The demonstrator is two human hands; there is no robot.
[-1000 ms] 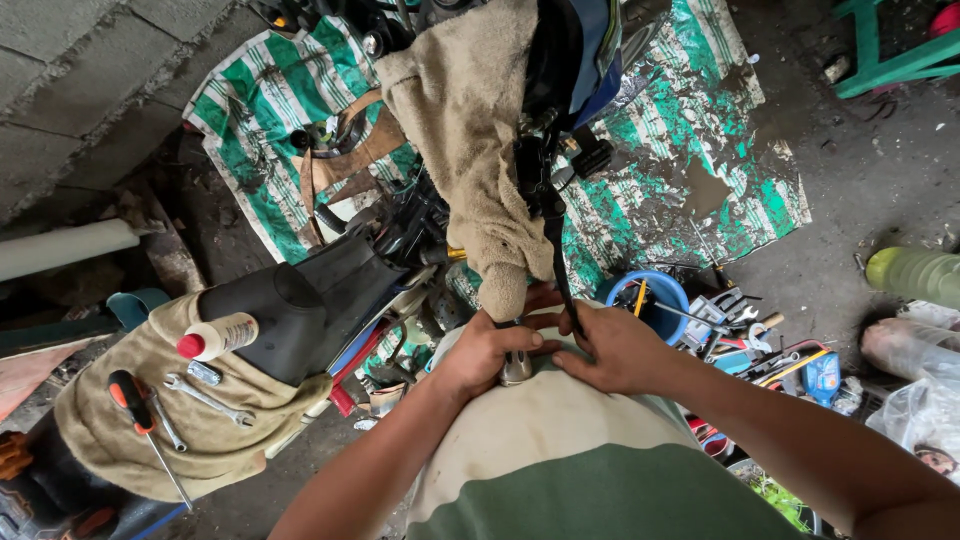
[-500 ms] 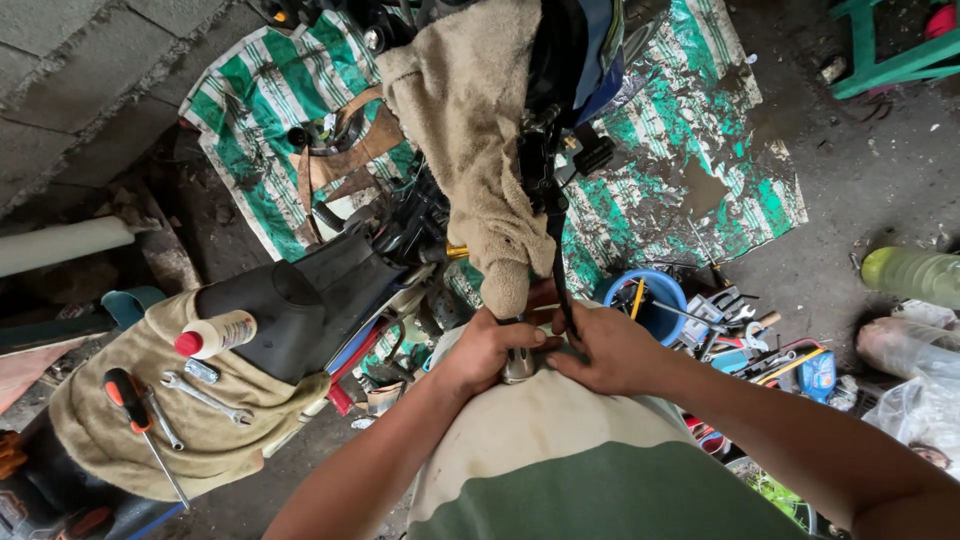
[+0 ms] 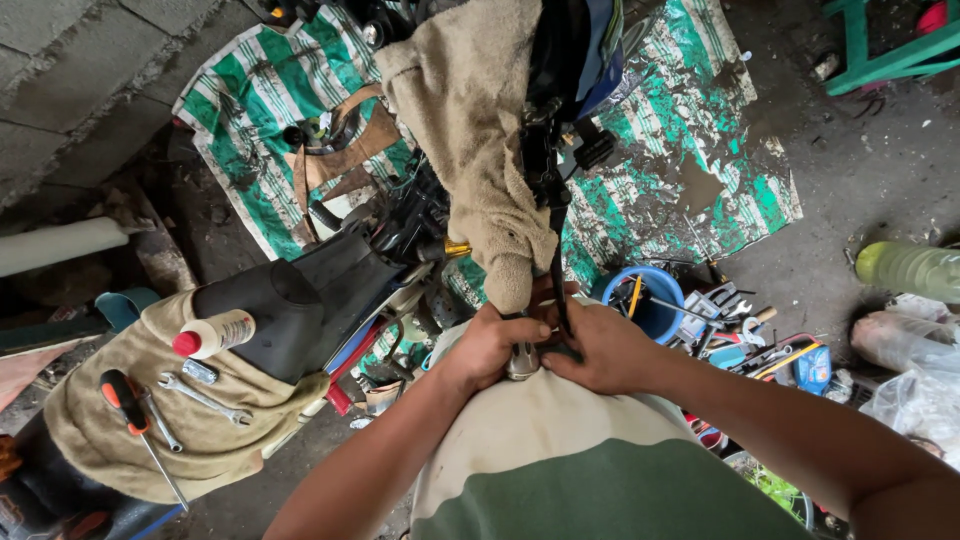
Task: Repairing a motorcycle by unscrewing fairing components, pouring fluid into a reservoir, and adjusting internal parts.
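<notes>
Leftmost, near: screwdriver (image 3: pixel 122 392) and wrenches (image 3: pixel 205 398) on tan cloth (image 3: pixel 120 440). Centre, near: left hand (image 3: pixel 492 345) fingers curled tight around small metal part (image 3: pixel 522 361), touching right hand (image 3: pixel 598 347), clamped on black cable (image 3: pixel 556 270). Right: blue tub (image 3: pixel 645 300), scattered tools (image 3: pixel 740 320).

A rough repair workshop, probably for motorcycles, is shown. A bare concrete floor (image 3: pixel 860 200) is covered in part by a stained green-striped tarpaulin (image 3: pixel 690 190). Wrenches (image 3: pixel 205 398) and a screwdriver (image 3: pixel 135 420) are laid out on a cloth over a black motorcycle seat (image 3: pixel 290 310), and more hand tools (image 3: pixel 745 335) are scattered beside a blue tub (image 3: pixel 645 300).
</notes>
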